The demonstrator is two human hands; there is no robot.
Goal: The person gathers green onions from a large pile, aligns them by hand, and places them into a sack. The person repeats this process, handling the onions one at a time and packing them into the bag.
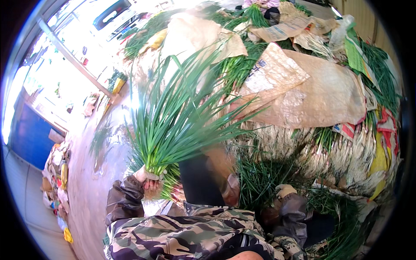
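My left hand (148, 177), in a pale glove with the fingertips showing, grips a large bunch of long green leafy stalks (162, 136), like garlic greens or scallions, near its root end. The leaves fan up and away over the floor. Below and right of that hand lie more bunches with pinkish stems (174, 187). My right hand (285, 191), in a pale glove, rests at the edge of a heap of loose green leaves (260, 182); its fingers are partly hidden, and whether it holds anything cannot be told.
A big pile of rooted bunches (279, 146) rises ahead and to the right, partly under woven sacks (312, 94). Another person (266, 4) sits beyond it with greens. Along the left wall lies a row of bags and litter (58, 182), near a metal post (74, 60).
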